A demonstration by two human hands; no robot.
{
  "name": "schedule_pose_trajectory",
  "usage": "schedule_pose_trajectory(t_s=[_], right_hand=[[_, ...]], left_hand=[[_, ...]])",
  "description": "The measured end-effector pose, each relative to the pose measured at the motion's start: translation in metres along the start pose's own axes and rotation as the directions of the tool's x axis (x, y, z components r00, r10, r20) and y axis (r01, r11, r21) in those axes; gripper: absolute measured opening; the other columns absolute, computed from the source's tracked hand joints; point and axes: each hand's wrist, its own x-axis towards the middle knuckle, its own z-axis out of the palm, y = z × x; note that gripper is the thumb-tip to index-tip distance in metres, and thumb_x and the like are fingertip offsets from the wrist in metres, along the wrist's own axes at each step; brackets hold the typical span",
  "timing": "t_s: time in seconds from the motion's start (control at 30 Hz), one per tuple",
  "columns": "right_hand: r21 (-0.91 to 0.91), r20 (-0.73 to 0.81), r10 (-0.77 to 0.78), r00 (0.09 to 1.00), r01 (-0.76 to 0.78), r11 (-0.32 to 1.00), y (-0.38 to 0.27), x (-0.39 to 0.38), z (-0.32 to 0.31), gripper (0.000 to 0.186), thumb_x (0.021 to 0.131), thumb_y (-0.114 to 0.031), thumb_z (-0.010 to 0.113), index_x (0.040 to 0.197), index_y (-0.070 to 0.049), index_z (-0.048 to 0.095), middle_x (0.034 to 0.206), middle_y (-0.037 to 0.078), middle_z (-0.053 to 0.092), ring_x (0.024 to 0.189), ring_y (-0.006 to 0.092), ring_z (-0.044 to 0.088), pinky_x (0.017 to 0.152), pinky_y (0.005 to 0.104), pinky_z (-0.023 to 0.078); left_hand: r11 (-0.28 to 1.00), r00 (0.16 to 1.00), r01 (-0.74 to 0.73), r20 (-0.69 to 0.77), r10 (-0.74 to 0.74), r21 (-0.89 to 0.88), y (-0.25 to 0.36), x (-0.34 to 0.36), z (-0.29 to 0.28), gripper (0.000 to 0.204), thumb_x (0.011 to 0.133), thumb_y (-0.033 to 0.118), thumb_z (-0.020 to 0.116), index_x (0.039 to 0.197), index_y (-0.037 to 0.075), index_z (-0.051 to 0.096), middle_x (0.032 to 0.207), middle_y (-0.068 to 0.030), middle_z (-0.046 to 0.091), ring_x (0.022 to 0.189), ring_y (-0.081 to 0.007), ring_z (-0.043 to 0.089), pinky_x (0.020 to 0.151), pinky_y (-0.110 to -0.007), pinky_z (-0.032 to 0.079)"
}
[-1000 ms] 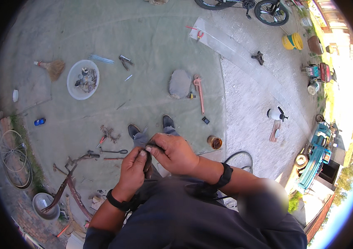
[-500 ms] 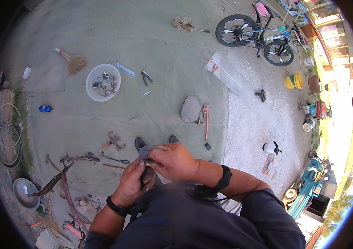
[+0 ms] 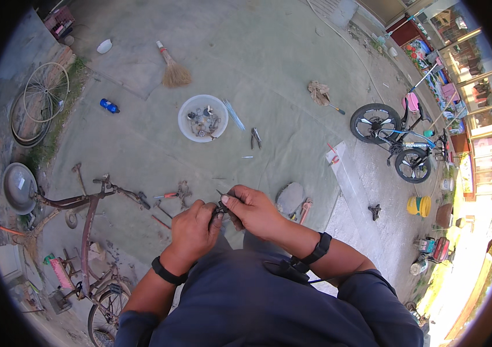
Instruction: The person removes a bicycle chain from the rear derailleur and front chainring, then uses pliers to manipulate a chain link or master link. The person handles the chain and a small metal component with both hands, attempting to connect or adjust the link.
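In front of my body, my left hand (image 3: 193, 229) and my right hand (image 3: 255, 213) meet around a small dark metal part (image 3: 221, 207). My left fingers are curled over its lower side. From the right, my right thumb and fingers pinch it. A thin pointed end sticks up between the hands, but most of the part is hidden by my fingers, so its kind does not show. Beyond my hands, a white basin (image 3: 183, 128) holds several small metal parts. Pliers (image 3: 256, 137) lie beside it on the green ground sheet.
A rusty bicycle frame (image 3: 91, 225) lies at left, near a metal bowl (image 3: 19, 188). A flat stone (image 3: 290, 198) and a red pipe wrench (image 3: 305, 210) are right of my hands. Farther off are a broom (image 3: 173, 70) and a bicycle (image 3: 393, 136).
The view has swung, so the ground things sit farther right and the rusty frame shows more fully. My left hand has turned knuckles up, and my right thumb now shows on the dark part.
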Motion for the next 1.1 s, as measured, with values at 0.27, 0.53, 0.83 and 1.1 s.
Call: schedule_pose_trajectory(t_s=[0.27,0.53,0.83,1.1], right_hand=[[0.141,0.151,0.096,0.984,-0.118,0.983,-0.016,0.027,-0.028,0.028,0.106,-0.027,0.055,0.093,-0.003,0.057,0.064,0.001,0.051,0.051,0.0104,0.046,0.048,0.0284,0.038],[0.063,0.229,0.099,0.968,-0.116,0.991,-0.031,0.05,-0.116,0.027,0.105,-0.026,0.056,0.09,-0.004,0.057,0.067,0.0,0.052,0.051,0.0102,0.046,0.047,0.0283,0.037],[-0.022,0.363,0.141,0.921,-0.143,0.989,-0.024,0.061,-0.171,0.024,0.104,-0.027,0.058,0.092,-0.005,0.057,0.068,0.002,0.055,0.051,0.0118,0.053,0.047,0.0274,0.044],[-0.3,0.45,0.334,0.828,-0.212,0.93,-0.007,0.065,-0.134,0.024,0.104,-0.027,0.059,0.094,-0.006,0.058,0.071,0.001,0.056,0.053,0.011,0.052,0.046,0.027,0.042]], left_hand=[[0.985,0.995,0.077,-0.07,-0.066,0.156,0.011,0.023,0.011,0.021,0.086,0.02,0.072,0.101,0.008,0.064,0.085,-0.0095,0.06,0.063,-0.0304,0.063,0.056,-0.042,0.05],[0.954,0.994,0.107,-0.041,-0.1,0.279,0.061,0.095,0.049,0.023,0.084,0.012,0.073,0.103,0.006,0.062,0.089,-0.0126,0.062,0.066,-0.0338,0.063,0.056,-0.043,0.05],[0.922,0.958,0.261,-0.194,-0.211,0.287,0.096,0.093,0.092,0.021,0.084,0.022,0.074,0.095,0.009,0.062,0.08,-0.0067,0.054,0.063,-0.0256,0.062,0.055,-0.039,0.051],[0.844,0.845,0.478,-0.389,-0.366,0.244,0.108,0.03,0.114,0.023,0.085,0.024,0.073,0.099,0.01,0.063,0.081,-0.0066,0.053,0.064,-0.0245,0.062,0.056,-0.038,0.051]])
